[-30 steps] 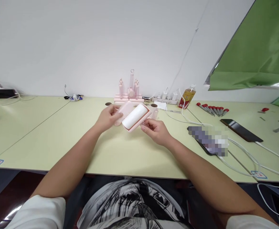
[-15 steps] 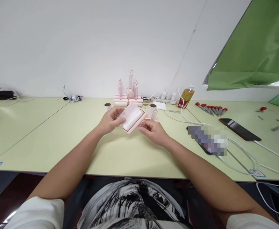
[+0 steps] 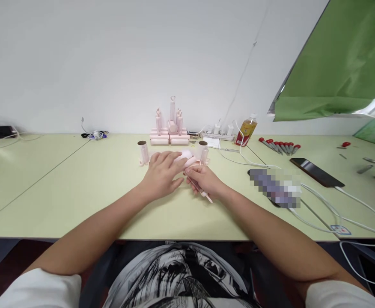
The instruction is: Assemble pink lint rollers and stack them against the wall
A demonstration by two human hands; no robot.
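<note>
My right hand (image 3: 204, 179) is closed around a slim pale pink part that looks like a piece of a lint roller (image 3: 207, 197); its end sticks out below my fingers, toward the table's front. My left hand (image 3: 165, 173) is open, palm down, with fingers spread beside the right hand. Pale pink rounded pieces (image 3: 187, 157) show just beyond my left fingertips, partly hidden. Whether they join the part in my right hand, I cannot tell. Two upright rolls with brown cardboard cores, a left roll (image 3: 143, 152) and a right roll (image 3: 203, 149), stand behind my hands.
Pink rollers (image 3: 170, 137) are stacked by the wall, with slim pink cylinders standing among them. Rightward are a power strip (image 3: 218, 134), a drink bottle (image 3: 246, 130), several red-handled tools (image 3: 279, 146), a phone (image 3: 317, 172) and a blurred-out device (image 3: 274, 188), with white cables trailing across the table.
My left hand has let go of the flat pink case with the white roll and spread its fingers. My right hand now grips a slim pink part. The view has shifted slightly.
</note>
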